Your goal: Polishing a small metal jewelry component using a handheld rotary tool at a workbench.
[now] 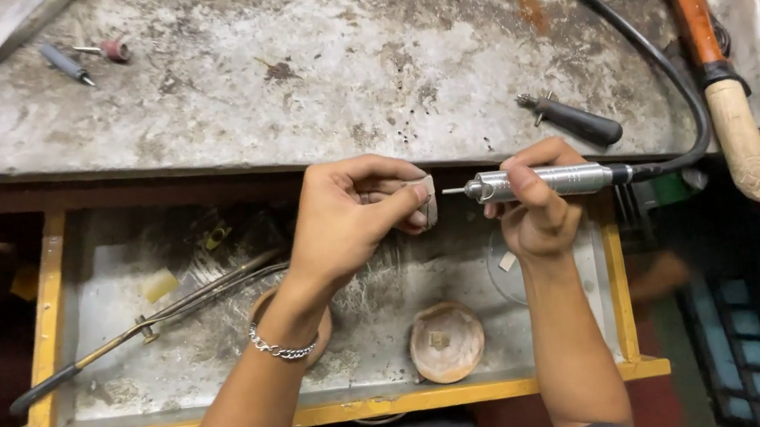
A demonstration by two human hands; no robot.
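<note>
Your left hand pinches a small grey piece between thumb and fingertips, just left of centre in the frame, over the open drawer. Your right hand is clenched around a silver rotary handpiece, held like a pen. Its long axis runs level across the frame, with the thin bit pointing left and the black cable trailing off to the right and up over the bench.

The piece lies directly left of the bit, in line with that axis. The tip sits just beside the piece's right face; whether it touches is too fine to tell. The left hand holds the piece; the right carries the tool, and the two hands are near but apart.

Below them in the drawer lie a small round dish and long tongs. On the bench, a dark-handled tool rests just above your right hand, and a wooden-handled tool lies at upper right.
</note>
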